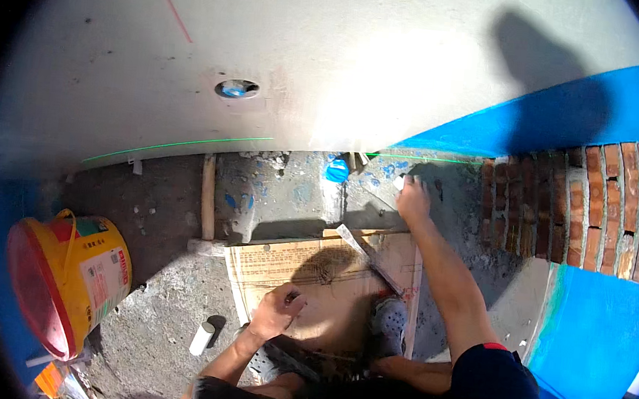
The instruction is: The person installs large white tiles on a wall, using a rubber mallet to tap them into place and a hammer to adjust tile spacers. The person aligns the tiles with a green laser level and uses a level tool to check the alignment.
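Note:
My right hand (414,200) reaches forward to the floor near the wall's base. Its fingers are closed on a small white piece (399,182), whose kind I cannot make out. A thin rod or line lies just left of that hand. My left hand (278,311) is curled above the cardboard sheet (260,270); a dark spot shows at its fingers, but what they hold is unclear. On the cardboard, between my arms, lies a long narrow tool (383,273) with a pale strip at its far end. A blue-capped pipe end (336,170) sits left of my right hand.
A hammer (208,197) with a wooden handle lies left of the cardboard. Farther left, a yellow bucket (113,257) lies tipped over. A white cylinder (202,339) rests on the rough floor. Brickwork (585,207) borders the right side. The wall ahead has a round hole (236,90).

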Tool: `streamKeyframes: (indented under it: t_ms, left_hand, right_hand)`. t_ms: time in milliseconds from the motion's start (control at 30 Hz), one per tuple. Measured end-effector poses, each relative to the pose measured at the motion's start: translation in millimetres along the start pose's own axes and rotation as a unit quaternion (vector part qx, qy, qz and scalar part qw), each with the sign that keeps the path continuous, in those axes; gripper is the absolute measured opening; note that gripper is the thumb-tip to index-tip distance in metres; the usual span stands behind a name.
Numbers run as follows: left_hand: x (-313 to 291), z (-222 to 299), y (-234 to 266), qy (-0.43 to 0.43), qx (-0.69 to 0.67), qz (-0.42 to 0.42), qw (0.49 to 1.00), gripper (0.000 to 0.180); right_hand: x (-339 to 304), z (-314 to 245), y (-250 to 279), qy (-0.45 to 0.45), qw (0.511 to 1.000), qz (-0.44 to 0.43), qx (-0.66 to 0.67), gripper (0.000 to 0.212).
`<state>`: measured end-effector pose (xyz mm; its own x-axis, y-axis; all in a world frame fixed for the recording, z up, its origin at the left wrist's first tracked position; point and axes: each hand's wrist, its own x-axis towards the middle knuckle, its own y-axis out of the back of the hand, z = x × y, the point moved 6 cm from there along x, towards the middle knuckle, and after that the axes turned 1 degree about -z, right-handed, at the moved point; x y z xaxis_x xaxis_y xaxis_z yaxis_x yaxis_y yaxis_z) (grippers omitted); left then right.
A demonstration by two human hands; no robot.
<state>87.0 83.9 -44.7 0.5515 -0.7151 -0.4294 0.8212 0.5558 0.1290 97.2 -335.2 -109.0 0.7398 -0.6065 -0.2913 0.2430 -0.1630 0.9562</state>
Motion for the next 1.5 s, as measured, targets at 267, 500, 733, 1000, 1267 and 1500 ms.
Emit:
streamKeyframes:
  t_ms: [267,500,733,1000,1267,1500]
  left_hand:
    - [58.5,58.5,25.3,0.024,-0.222,0.095,0.970,0.026]
    - [103.9,38.9,37.6,0.082,-0.158,0.106,0.978,0.021]
    - [196.4,41.2,90.2,-0.089,0.186,0.173,0.963,0.018]
    - [238.4,23.8,86.6,-0.141,0.201,0.248,0.937,0.013]
    - [246.6,20.2,85.7,-0.152,0.245,0.276,0.917,0.017]
    - [251.1,28.1,86.9,-0.134,0.237,0.279,0.921,0.016]
  right_hand:
    - [-117.9,-157.4,80.8,0.150,0.896,-0.152,0.390,0.031]
    - [-164.3,-120.0,71.2,0.155,0.968,-0.163,0.111,0.056]
    - [-205.0,-17.2,3.8,0.199,0.968,-0.149,0.037,0.039]
    - [-195.7,-97.0,56.4,-0.003,0.890,-0.227,0.396,0.036]
    - [-133.8,-195.5,18.3,-0.072,0.876,-0.130,0.460,0.040]
    - [-127.2,-215.0,1.2,-0.080,0.874,-0.095,0.469,0.042]
